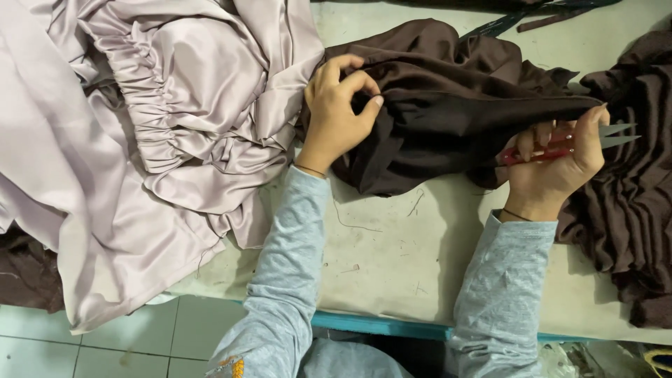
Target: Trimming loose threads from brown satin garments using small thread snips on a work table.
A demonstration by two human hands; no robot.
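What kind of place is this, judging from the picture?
Probably a garment sewing workshop: the right hand holds red thread snips against dark brown fabric, with a pale gathered satin garment on the worn worktable.

From my feed: big heap of pale mauve satin fabric (pixel 140 140) fills 9 to 11 o'clock, gathered ruffled band running through it, one edge hanging off the table over the floor. Worktable (pixel 392 252) is off-white, scuffed, with loose thread bits (pixel 353 225) at centre, teal front edge (pixel 378 326) at 6 o'clock. Second dark brown pile (pixel 630 231) at 3 to 4 o'clock. Dark strips (pixel 518 17) at 12 to 1 o'clock, kind unclear. White tiled floor (pixel 105 343) at 7 o'clock; a dark cloth corner (pixel 24 273) at 8 o'clock.
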